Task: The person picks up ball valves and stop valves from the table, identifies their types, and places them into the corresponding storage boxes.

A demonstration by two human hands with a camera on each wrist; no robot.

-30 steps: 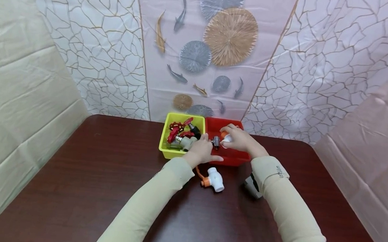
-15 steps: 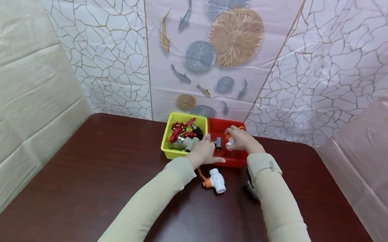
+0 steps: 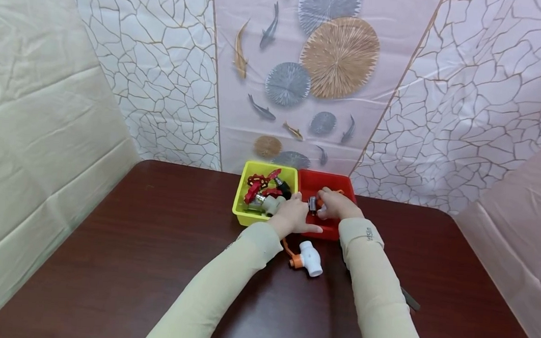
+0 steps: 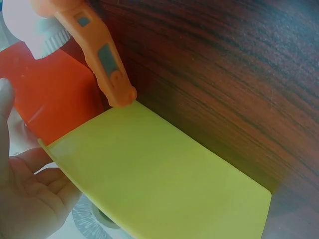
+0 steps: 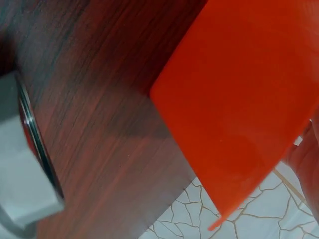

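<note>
"Which step is in hand?"

"Handling the orange-and-white valve (image 3: 322,208) inside the red bin (image 3: 325,178), I'd judge; whether picking up or setting down, I can't tell. The right grip (image 3: 339,204) seems to pinch it, with a metal fitting (image 3: 312,204) at nine o'clock."

"And the left grip (image 3: 292,216)?"

"Thumb and fingers spread, pinching nothing I can see, between eight and nine o'clock from the right."

"What does the next move call for?"

"For a pickup, a firm pinch and a straight lift past that fitting; for a set-down, a gentle release. The second valve (image 3: 310,259) lies on the desk (image 3: 179,246), about six o'clock from the red bin."
</note>
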